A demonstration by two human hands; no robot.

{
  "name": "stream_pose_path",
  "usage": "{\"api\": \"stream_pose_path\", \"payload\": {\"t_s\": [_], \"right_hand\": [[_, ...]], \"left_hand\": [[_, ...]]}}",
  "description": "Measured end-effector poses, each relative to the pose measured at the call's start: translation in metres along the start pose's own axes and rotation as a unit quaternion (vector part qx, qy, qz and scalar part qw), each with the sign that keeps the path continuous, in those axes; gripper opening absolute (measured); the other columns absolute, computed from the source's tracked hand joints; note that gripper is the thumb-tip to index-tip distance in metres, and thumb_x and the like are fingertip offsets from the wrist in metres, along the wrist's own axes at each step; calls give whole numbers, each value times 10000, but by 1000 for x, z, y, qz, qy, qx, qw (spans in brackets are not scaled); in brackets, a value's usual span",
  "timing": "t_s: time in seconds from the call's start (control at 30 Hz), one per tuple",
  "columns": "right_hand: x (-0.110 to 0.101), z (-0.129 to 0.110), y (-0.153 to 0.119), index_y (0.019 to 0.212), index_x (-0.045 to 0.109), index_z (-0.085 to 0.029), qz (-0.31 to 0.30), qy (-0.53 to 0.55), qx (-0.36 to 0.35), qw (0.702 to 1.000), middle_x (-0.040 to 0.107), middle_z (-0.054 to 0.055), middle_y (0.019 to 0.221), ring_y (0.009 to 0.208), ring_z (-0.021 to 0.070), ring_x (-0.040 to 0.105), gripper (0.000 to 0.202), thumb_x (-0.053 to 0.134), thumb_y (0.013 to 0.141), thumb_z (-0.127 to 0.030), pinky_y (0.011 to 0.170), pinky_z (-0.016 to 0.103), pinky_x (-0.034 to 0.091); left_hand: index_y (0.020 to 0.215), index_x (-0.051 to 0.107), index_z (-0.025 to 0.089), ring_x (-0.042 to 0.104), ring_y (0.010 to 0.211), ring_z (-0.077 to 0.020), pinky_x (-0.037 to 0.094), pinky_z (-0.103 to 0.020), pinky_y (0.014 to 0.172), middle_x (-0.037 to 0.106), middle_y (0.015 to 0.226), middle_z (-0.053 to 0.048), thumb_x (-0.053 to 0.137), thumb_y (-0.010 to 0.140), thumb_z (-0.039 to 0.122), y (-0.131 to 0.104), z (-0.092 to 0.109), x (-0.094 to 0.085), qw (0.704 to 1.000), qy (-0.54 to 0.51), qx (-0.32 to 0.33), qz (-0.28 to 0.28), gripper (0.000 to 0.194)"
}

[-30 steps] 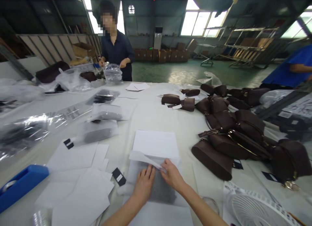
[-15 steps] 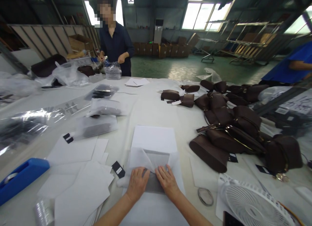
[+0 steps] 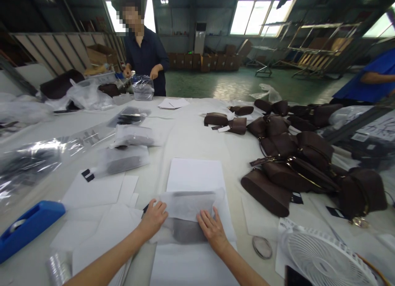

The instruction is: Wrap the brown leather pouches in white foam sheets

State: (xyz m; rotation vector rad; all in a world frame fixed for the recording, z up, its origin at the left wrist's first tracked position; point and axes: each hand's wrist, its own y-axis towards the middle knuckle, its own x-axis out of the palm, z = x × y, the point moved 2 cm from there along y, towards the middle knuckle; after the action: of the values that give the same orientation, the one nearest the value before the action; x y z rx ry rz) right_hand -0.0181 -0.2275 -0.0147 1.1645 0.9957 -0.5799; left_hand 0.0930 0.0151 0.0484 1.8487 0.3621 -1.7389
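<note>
A dark pouch-like item (image 3: 189,231) lies wrapped in thin white tissue paper (image 3: 193,203) and shows grey through it. Under it is a stack of white paper sheets (image 3: 194,170). My left hand (image 3: 153,218) is at the left edge of the wrap, fingers bent and apart, touching the tissue. Flat on the right part of the wrap, my right hand (image 3: 212,230) has its fingers spread. A black tag (image 3: 144,210) is mostly hidden behind my left hand.
Brown leather bags (image 3: 277,154) pile up at right, near a white fan (image 3: 327,253) and a wire coil (image 3: 262,247). A blue tape dispenser (image 3: 33,228), loose papers (image 3: 98,224) and wrapped packages (image 3: 126,160) lie left. Across the table a person (image 3: 145,51) handles a clear bag (image 3: 143,87).
The folded tissue flap now lies flat across the item. My left hand has moved left from the middle to the wrap's edge; my right hand has barely shifted.
</note>
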Motion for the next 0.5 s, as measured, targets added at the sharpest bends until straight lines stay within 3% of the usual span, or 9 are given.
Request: {"api": "stream_pose_path", "payload": {"t_s": [0.07, 0.17, 0.23, 0.37, 0.5], "right_hand": [[0, -2, 1, 1168, 592, -197, 0, -2, 0, 1000, 642, 120, 1171, 1100, 236, 569, 341, 418, 891, -100, 1045, 593, 332], [-2, -5, 5, 1155, 596, -200, -2, -13, -3, 1000, 641, 114, 1166, 1098, 235, 560, 325, 420, 895, -117, 1039, 582, 333], [-6, -3, 9, 1142, 599, -197, 3, -19, -8, 1000, 647, 110, 1146, 1075, 232, 558, 305, 427, 898, -132, 1040, 582, 312], [-20, 16, 14, 1160, 579, -203, -44, -23, -20, 999, 656, 93, 1081, 950, 203, 560, 302, 434, 901, -146, 1037, 558, 269], [-31, 53, -9, 972, 644, -195, -104, -58, 22, 993, 643, 37, 762, 784, 183, 535, 216, 469, 873, -116, 976, 477, 307]], "left_hand": [[1032, 603, 232, 524, 1041, -225, 359, -475, 972, 593, 1119, -90, 488, 877, 253, 1, 19, -10, 1000, -19, 5, 6, 195], [1356, 376, 251, 354, 1295, -291, 302, -510, 1046, 374, 1443, -108, 567, 832, 383, 14, 55, -5, 999, -29, 45, -2, 572], [1388, 324, 256, 328, 1320, -322, 296, -563, 1046, 360, 1460, -100, 614, 795, 400, 19, 73, 16, 998, -24, 44, -28, 676], [1363, 367, 254, 381, 1293, -321, 324, -614, 1015, 407, 1433, -99, 574, 823, 296, 14, 86, 59, 998, -2, 19, -55, 581], [1344, 404, 230, 401, 1278, -308, 336, -601, 1018, 425, 1418, -100, 488, 870, 235, 6, 88, 69, 999, 36, 16, -24, 482]]}}
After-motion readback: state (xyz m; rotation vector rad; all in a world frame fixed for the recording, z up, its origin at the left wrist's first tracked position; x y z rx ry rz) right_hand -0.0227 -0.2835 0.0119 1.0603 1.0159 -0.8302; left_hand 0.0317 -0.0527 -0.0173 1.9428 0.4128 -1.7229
